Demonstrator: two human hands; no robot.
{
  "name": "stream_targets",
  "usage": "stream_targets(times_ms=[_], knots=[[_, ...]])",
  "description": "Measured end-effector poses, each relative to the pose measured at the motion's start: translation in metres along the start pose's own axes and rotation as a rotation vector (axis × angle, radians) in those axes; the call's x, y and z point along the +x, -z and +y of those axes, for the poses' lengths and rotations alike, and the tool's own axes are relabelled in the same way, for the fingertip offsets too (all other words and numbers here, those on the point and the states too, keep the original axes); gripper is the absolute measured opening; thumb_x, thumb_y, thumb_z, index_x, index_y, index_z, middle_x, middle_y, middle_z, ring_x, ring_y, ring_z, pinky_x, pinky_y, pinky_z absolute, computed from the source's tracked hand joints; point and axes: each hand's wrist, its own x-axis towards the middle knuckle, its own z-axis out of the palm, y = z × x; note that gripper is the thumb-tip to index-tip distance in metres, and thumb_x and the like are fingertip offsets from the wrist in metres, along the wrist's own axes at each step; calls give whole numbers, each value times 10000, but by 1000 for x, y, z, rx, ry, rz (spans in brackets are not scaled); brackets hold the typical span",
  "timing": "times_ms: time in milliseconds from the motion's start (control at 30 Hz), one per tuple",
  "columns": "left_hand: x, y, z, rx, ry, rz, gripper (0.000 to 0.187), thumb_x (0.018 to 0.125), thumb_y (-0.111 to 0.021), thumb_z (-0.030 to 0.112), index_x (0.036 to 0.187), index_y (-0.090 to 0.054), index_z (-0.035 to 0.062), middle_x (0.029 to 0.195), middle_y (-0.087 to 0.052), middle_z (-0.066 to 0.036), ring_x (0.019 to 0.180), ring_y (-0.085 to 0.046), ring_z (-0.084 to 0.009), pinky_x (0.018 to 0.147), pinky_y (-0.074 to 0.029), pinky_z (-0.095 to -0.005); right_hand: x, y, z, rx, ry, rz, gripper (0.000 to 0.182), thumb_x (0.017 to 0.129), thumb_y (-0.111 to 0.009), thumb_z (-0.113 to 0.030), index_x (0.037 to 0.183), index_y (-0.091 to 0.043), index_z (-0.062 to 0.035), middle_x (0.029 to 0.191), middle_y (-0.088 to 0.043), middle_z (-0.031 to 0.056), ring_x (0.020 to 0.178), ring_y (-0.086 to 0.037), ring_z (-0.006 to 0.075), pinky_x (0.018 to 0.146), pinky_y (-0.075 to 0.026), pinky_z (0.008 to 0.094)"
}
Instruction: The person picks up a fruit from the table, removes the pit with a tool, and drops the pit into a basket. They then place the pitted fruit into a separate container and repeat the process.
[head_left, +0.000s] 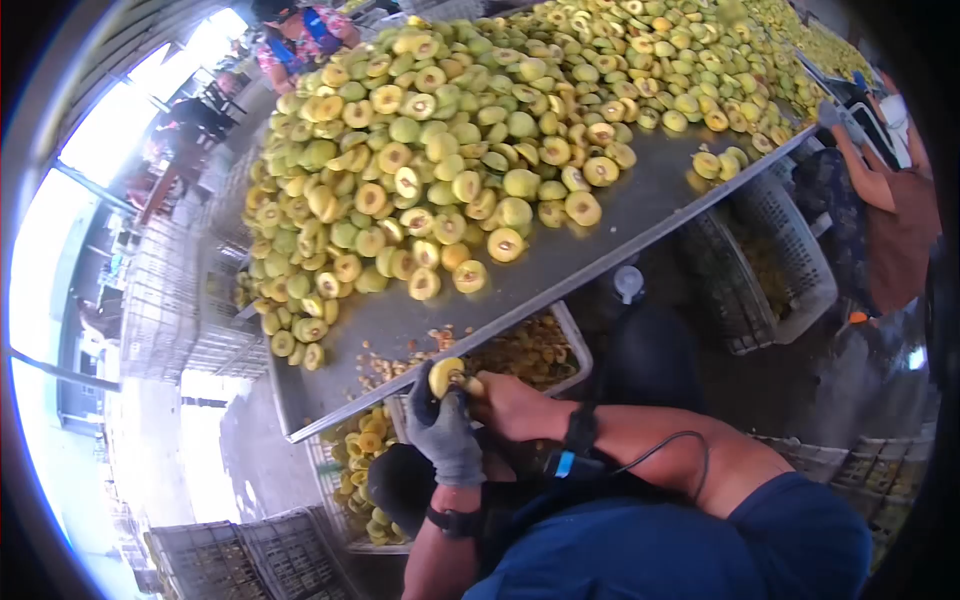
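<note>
My left hand point(446, 435), in a grey glove with dark fingertips, is closed around a yellow-green fruit half point(446, 376), plum- or apricot-like, just over the metal table's near edge. Against that fruit, my bare right hand point(512, 406) has its fingers pinched together; what they grip is hidden by the fingers. Beyond both hands, a large heap of halved fruit point(430, 180) covers much of the metal table point(560, 270). Many cut faces show a brown centre. Small brown pits point(385, 368) lie scattered at the table's near edge, left of the hands.
Below the table edge, a crate point(572, 345) holds brownish bits, and another crate point(340, 500) holds yellow fruit pieces. Stacked crates point(770, 260) stand under the table at right. Another person point(895, 215) works at far right, and one point(300, 40) stands at the back left.
</note>
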Motion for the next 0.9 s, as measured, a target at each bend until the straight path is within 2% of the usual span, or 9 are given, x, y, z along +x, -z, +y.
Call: stream_targets(times_ms=[133,200,233,300,367,500,700,800,900], knots=[[1,5,8,224,-117,2,376,896,-721,-39,1267,-656,-22,1199,-692,-89,1081,-658,-178,997,-527,-325,11,1,16,285,229,-226,201,982,-604,-148,1120,-648,-9,1025,-734,178,1029,-690,232,905,-536,414],[3,8,-20,25,-67,-12,411,907,-733,-28,1305,-630,-30,1209,-692,-92,1086,-659,-170,966,-543,-324,20,-15,56,396,106,-95,188,994,-598,-129,1118,-648,2,1029,-734,181,1014,-696,235,884,-545,412],[5,5,-13,155,-213,-7,428,910,-724,-34,1326,-623,-33,1212,-694,-87,1110,-653,-161,998,-525,-312,5,-9,24,-130,97,138,174,1009,-588,-111,1114,-648,13,1033,-736,179,990,-704,245,857,-558,416],[4,-1,-9,36,-96,3,423,920,-689,-49,1337,-623,-28,1252,-683,-104,1137,-645,-159,1024,-508,-302,39,-35,91,317,42,107,175,1030,-572,-107,1129,-652,13,1027,-734,171,970,-694,225,847,-559,401],[5,7,-15,60,-98,-20,416,928,-676,-44,1340,-618,-30,1253,-682,-108,1144,-644,-169,1022,-511,-310,16,-13,35,32,95,10,194,1045,-556,-116,1153,-656,9,1034,-730,166,982,-679,205,865,-552,388],[-2,15,-12,-42,-75,-17,428,932,-662,-44,1355,-596,-34,1260,-674,-107,1155,-639,-182,1032,-508,-319,14,2,12,356,-6,-322,250,1052,-579,-170,1214,-667,0,1107,-710,90,1009,-645,157,895,-532,355],[-1,24,1,-120,-93,-79,385,988,-646,62,1357,-590,-32,1292,-658,-102,1171,-630,-179,1021,-516,-322,2,11,-23,304,-188,-350,278,1058,-582,-213,1220,-661,-2,1094,-702,69,990,-635,119,847,-545,334],[20,29,-7,-433,85,-138,329,1052,-568,167,1316,-623,-22,1233,-683,-95,1123,-645,-161,958,-532,-318,19,-2,11,10,188,-243,266,1018,-568,-159,1223,-652,-11,1063,-726,165,976,-704,291,850,-550,399],[33,37,-37,-100,89,-93,280,1085,-538,203,1240,-637,-8,1097,-681,-54,991,-642,-154,886,-541,-321,19,-11,27,-133,368,-241,257,1015,-554,-157,1196,-648,-1,1047,-724,195,984,-706,354,873,-539,432]])
